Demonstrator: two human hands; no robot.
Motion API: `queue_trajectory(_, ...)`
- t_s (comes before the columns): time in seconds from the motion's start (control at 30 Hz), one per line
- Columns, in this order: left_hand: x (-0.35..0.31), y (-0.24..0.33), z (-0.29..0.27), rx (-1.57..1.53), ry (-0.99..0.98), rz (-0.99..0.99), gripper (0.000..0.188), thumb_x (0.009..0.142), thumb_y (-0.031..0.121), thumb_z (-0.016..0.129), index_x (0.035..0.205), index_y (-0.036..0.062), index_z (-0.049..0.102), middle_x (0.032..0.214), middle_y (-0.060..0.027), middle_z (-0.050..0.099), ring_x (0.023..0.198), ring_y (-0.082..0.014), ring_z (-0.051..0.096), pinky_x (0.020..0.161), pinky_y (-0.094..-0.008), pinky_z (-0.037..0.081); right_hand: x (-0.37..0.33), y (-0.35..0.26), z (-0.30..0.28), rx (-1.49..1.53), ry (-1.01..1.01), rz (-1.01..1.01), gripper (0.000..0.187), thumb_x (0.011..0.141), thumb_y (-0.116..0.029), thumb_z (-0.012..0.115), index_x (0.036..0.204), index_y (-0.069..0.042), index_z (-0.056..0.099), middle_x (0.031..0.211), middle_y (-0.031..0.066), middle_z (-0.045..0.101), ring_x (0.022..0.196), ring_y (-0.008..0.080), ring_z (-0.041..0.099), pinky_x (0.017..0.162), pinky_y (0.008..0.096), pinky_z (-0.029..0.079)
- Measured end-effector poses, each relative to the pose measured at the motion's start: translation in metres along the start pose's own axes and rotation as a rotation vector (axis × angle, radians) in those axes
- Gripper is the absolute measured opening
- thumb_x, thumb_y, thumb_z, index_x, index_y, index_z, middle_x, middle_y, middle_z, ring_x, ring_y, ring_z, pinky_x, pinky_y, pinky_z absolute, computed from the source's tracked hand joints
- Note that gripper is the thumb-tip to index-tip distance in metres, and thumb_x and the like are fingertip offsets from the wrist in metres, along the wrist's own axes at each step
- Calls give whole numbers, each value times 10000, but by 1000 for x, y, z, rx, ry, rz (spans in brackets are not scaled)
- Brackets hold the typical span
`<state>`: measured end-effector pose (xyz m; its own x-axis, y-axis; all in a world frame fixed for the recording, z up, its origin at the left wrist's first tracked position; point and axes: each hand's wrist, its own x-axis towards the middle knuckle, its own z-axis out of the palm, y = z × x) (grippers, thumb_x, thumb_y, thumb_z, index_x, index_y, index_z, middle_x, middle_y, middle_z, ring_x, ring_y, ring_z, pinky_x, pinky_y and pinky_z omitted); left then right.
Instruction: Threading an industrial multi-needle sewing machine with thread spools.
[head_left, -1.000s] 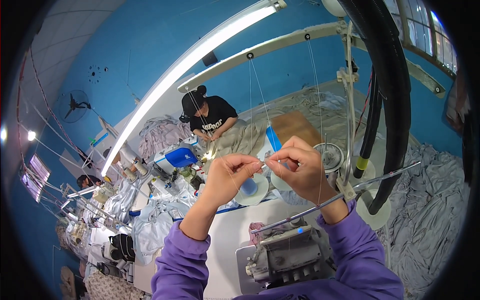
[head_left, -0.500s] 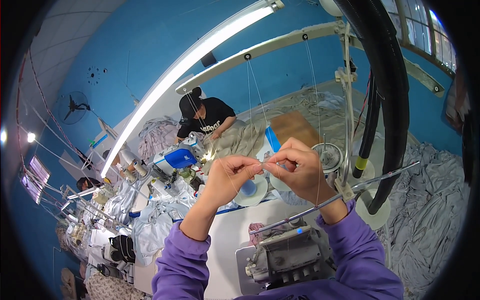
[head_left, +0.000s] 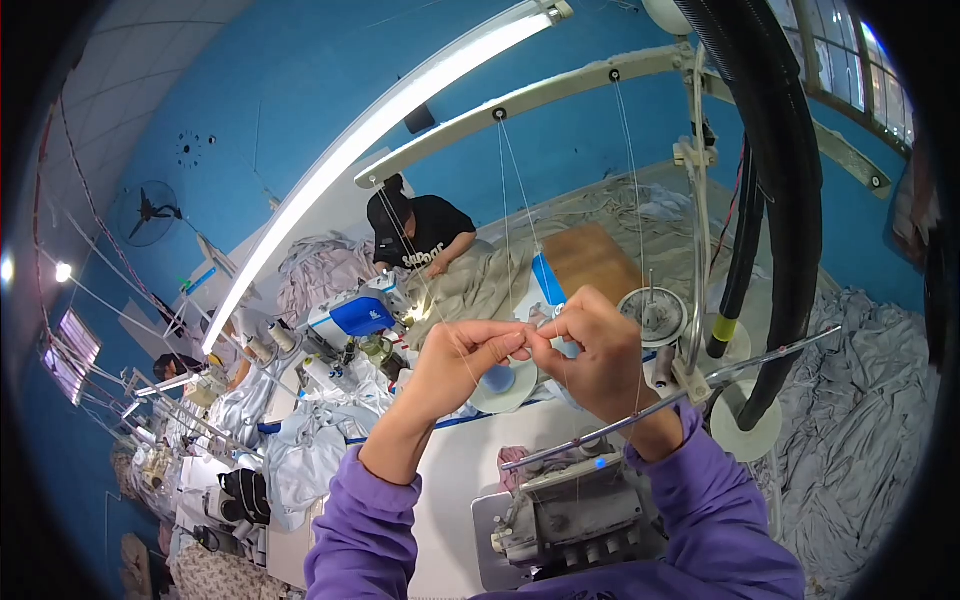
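Note:
Both of my hands are raised over the sewing machine, fingertips close together in a pinch. My left hand [head_left: 468, 362] is closed on a thin thread. My right hand [head_left: 592, 352] meets it from the other side, thumb and index finger pressed on the thread too. The strand between the fingertips is almost too fine to see. Pale threads [head_left: 519, 180] come down toward my hands from the overhead thread stand arm [head_left: 440, 150]. Below stands the grey sewing machine [head_left: 575, 505], and a thin metal rod [head_left: 560, 447] runs above it, near my right wrist.
Thread cones on round holders, one holder [head_left: 745, 425] at the right, stand behind the machine. A thick black hose [head_left: 792, 200] hangs at the right, beside heaped grey fabric [head_left: 845, 440]. Across the table, a co-worker [head_left: 425, 235] bends over cloth near a blue-and-white sewing machine [head_left: 360, 312].
My right hand has turned slightly, its fingers curling in more, and its wrist has shifted a little left and down. The left hand stays nearly in place, still pinching.

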<state>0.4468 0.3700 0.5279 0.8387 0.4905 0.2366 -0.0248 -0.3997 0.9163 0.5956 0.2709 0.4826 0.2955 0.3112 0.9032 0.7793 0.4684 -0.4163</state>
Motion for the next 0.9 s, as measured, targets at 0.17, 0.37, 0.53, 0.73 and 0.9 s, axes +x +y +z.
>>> queue_trajectory(0.17, 0, -1, -1, 74, 26, -11, 194, 895, 81, 632, 1031, -46, 685, 897, -52, 689, 809, -77, 608, 747, -227, 500, -1, -4, 1, -137, 4, -71, 168, 661, -63, 786, 688, -65, 621, 680, 48, 508, 527, 157, 507, 443, 281, 389)
queue_trajectory(0.37, 0, -5, -4, 92, 41, -8, 177, 892, 59, 612, 1015, -43, 690, 899, -85, 704, 796, -91, 637, 737, -230, 519, 0, 7, -8, 275, -108, 195, 141, 746, -53, 723, 704, -45, 589, 707, 15, 502, 569, 82, 460, 490, 222, 346)
queue_trajectory(0.53, 4, -7, -6, 108, 39, -15, 178, 890, 60, 612, 1009, -49, 687, 913, -107, 707, 811, -104, 653, 740, -228, 526, 5, 15, -22, 895, -33, 671, 169, 844, -112, 631, 718, -44, 541, 761, -10, 470, 602, 51, 386, 548, 200, 304)
queue_trajectory(0.73, 6, -6, -5, 110, 33, -33, 199, 881, 59, 599, 1021, -55, 683, 918, -103, 707, 829, -101, 651, 752, -221, 516, 1, 18, -25, 930, -72, 646, 191, 853, -145, 639, 733, -39, 535, 757, 10, 449, 606, 67, 384, 559, 211, 302)
queue_trajectory(0.9, 6, -10, -7, 171, 55, -24, 182, 880, 51, 603, 999, -60, 685, 908, -100, 707, 811, -110, 658, 733, -231, 526, -11, 24, -32, 1017, -106, 643, 218, 858, -161, 631, 719, -37, 518, 758, 23, 437, 608, 85, 385, 556, 220, 305)
